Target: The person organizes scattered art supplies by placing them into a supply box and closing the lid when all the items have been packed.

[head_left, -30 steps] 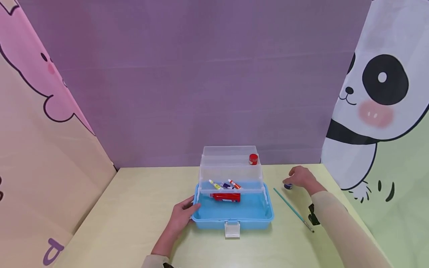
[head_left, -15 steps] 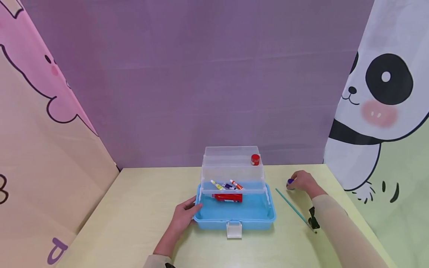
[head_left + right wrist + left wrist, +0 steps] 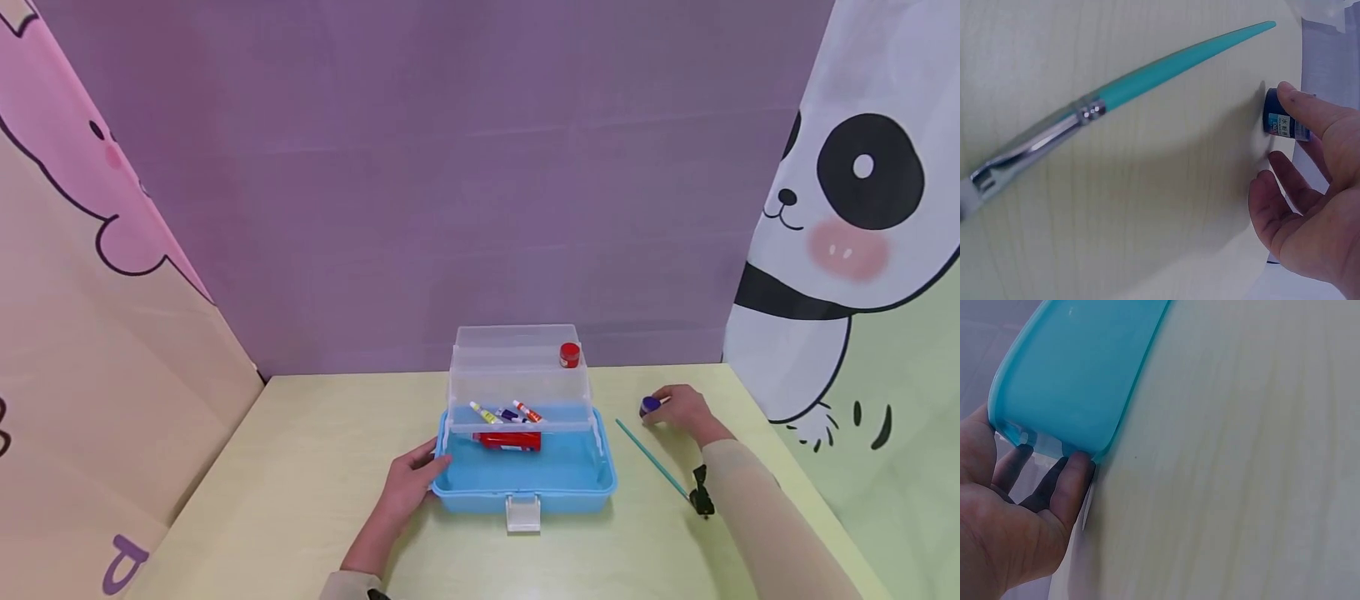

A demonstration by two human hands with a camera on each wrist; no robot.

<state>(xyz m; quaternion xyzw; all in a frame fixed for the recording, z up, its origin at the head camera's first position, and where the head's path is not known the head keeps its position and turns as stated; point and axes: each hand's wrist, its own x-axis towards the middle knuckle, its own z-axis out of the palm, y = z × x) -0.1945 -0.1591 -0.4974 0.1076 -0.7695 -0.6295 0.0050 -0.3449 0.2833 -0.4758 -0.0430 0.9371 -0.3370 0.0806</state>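
With our left hand (image 3: 408, 483) we grip the near-left end of a light-blue plastic box with raised clear tiers (image 3: 566, 471), fingers and thumb curled about its wall. Our right hand (image 3: 682, 410) pinches a small round jar with a dark purple-blue lid (image 3: 648, 406), thumb on one side; we cannot tell whether the jar's base touches the pale wooden table (image 3: 315, 450).

Judging by how things lie, we think the work is well along. To the right of our left hand, a glossy red bottle (image 3: 510, 442) lies in the blue base. Just beyond it, a slim yellow-and-white tube (image 3: 485, 413), a slim purple-and-white tube (image 3: 510, 415) and a slim orange-red-and-white tube (image 3: 527, 411) seem to lie on the lower tier. Farther from our left hand, and left of our right hand, a small red jar (image 3: 570, 356) sits on an upper tier.

Two things remain outside: the purple-lidded jar, in our right fingers and well apart from the box, and a teal-handled paintbrush (image 3: 652, 460), lying untouched by our fingers, nearer to us than our right hand and to its left. The white front latch (image 3: 522, 514), to the right of our left hand, hangs unfastened, so closing up has not been done.
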